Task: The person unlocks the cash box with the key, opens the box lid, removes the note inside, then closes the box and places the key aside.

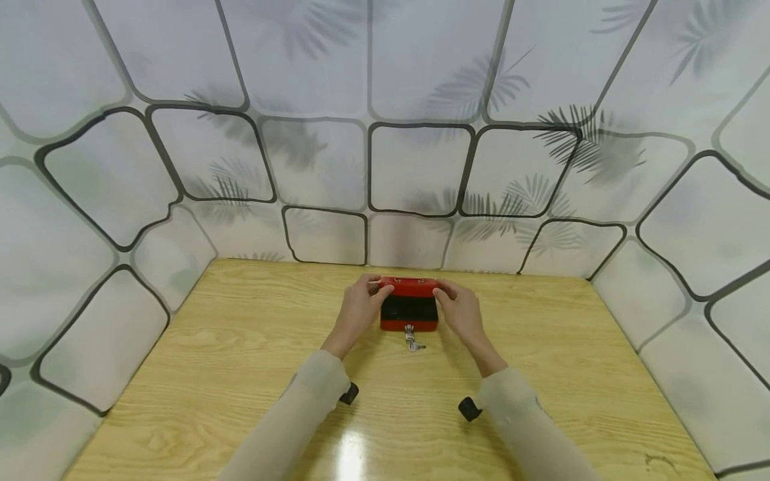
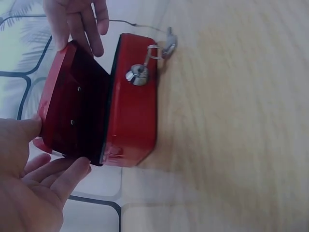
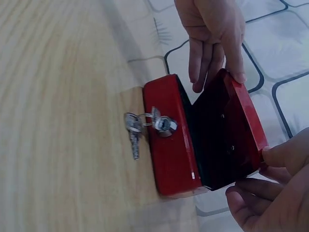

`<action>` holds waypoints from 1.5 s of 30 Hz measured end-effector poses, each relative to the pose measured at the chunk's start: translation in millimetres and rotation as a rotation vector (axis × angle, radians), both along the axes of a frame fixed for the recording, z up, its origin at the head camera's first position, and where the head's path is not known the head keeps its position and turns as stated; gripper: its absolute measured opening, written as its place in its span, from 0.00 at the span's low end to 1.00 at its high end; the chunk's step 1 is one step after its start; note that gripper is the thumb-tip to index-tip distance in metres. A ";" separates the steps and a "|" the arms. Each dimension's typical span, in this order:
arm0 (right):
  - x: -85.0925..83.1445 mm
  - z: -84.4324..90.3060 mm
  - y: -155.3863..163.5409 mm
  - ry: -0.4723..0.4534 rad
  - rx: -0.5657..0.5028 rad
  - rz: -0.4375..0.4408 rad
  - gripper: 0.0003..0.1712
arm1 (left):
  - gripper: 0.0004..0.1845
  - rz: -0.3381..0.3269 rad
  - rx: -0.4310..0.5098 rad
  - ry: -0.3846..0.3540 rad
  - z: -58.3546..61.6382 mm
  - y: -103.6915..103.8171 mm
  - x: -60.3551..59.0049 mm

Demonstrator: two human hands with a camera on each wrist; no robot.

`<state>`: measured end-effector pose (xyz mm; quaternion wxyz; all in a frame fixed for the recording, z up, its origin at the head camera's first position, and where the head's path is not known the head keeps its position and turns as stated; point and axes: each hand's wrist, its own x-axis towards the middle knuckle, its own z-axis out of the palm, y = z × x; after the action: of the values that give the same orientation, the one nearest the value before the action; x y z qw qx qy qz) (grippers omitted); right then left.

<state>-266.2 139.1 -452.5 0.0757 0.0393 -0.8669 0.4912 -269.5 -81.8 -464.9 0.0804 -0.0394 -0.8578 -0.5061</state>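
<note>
Red cash box [image 1: 409, 314] (keys [image 1: 412, 342] in lock) has its raised lid [image 1: 408, 286] pinched by left hand [image 1: 357, 312]; right hand [image 1: 460, 311] likewise.

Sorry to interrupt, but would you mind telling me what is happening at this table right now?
A person has both hands on a small red cash box that sits on the wooden table near the back wall. The left hand and right hand each hold one end of the lid, which is raised and shows a dark inside. A key sits in the front lock, with a second hanging from its ring.
</note>
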 end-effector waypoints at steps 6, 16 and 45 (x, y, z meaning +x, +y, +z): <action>-9.7 7.7 1.4 -0.012 -0.020 -0.025 0.21 | 0.24 0.061 0.009 0.013 6.7 3.5 -5.2; -27.9 11.1 2.7 -0.032 -0.078 -0.029 0.22 | 0.20 0.081 0.049 0.035 8.3 3.9 -16.8; -40.6 -22.4 16.5 -0.144 -0.211 0.272 0.36 | 0.32 -0.157 0.068 -0.101 -7.8 -3.0 -23.7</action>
<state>-306.8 155.6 -475.0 -0.0499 0.1129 -0.8005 0.5865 -293.2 -84.8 -472.7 -0.0015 -0.0784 -0.8374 -0.5409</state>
